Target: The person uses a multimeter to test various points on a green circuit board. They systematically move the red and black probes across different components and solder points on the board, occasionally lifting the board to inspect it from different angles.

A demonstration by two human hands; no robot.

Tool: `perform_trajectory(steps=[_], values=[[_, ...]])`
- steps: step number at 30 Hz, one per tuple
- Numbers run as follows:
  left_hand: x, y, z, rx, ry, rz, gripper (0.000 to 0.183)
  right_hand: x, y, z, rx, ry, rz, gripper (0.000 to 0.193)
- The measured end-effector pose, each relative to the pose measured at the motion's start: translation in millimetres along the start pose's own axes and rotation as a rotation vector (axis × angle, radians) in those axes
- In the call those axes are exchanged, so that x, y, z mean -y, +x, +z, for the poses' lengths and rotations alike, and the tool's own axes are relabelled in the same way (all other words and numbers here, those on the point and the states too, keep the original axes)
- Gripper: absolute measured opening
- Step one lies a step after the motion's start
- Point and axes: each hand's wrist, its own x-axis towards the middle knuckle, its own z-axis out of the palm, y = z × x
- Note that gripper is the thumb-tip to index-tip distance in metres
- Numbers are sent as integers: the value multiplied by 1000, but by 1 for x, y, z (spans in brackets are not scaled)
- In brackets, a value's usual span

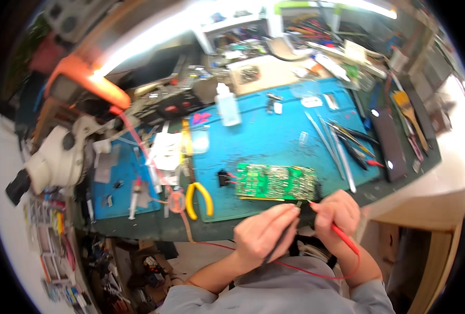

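A green circuit board [250,184] lies near the mat's front edge, with its solder-dotted side up. A black connector [223,178] on short reddish wires sticks out from its left end. My left hand [264,234] is closed round a thin black pen-like tool [278,244], just in front of the board. My right hand [338,215] pinches a red test probe [345,238], whose tip points to the board's front right corner. Whether either tip touches the board, I cannot tell. The probe's red lead [316,274] loops across my lap and under my left forearm.
Yellow-handled pliers [199,200] lie left of the board on the blue mat [219,149]. Tweezers and several slim tools, a phone [389,144] and a brush [410,118] lie right. A clear bottle [227,107], orange meter [80,83] and white microscope [57,157] stand beyond and left.
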Motion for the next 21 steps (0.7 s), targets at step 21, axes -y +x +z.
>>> perform_trajectory(steps=[21], values=[[-1,1,-2,-19,11,5,34,1,-5,0,-5,-15,29,15]])
